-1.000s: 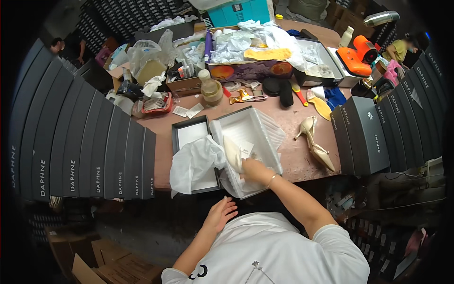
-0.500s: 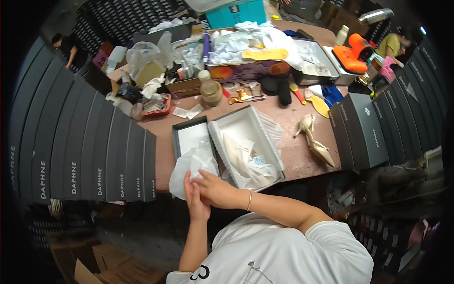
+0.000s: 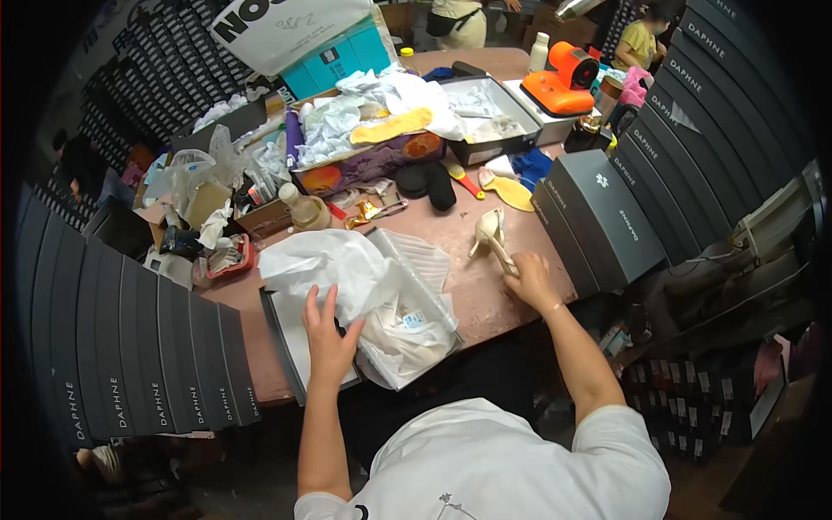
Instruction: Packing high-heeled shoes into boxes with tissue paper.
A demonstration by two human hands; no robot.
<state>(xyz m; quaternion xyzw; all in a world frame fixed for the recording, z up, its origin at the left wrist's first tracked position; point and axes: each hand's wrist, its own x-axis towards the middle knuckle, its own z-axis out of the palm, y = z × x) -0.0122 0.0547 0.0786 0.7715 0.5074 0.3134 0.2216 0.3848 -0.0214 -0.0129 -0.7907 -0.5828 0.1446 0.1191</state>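
Note:
An open shoe box [image 3: 414, 334] sits at the table's near edge, with a cream shoe and white tissue paper [image 3: 334, 269] in it. My left hand [image 3: 328, 334] presses on the tissue paper at the box's left side, over the grey lid [image 3: 290, 342]. My right hand [image 3: 530, 279] is shut on the heel of a cream high-heeled shoe [image 3: 491, 236] that lies on the table to the right of the box.
Dark grey shoe boxes [image 3: 598, 217] are stacked on the right, and more of them [image 3: 130, 347] line the left. Behind lie tissue paper, a yellow insole [image 3: 390, 126], an orange device [image 3: 559, 78], a bottle [image 3: 303, 206] and clutter. A person [image 3: 641, 35] sits far right.
My right hand left the box and reached right to the loose high-heeled shoe. My left hand pushed the tissue paper up over the box.

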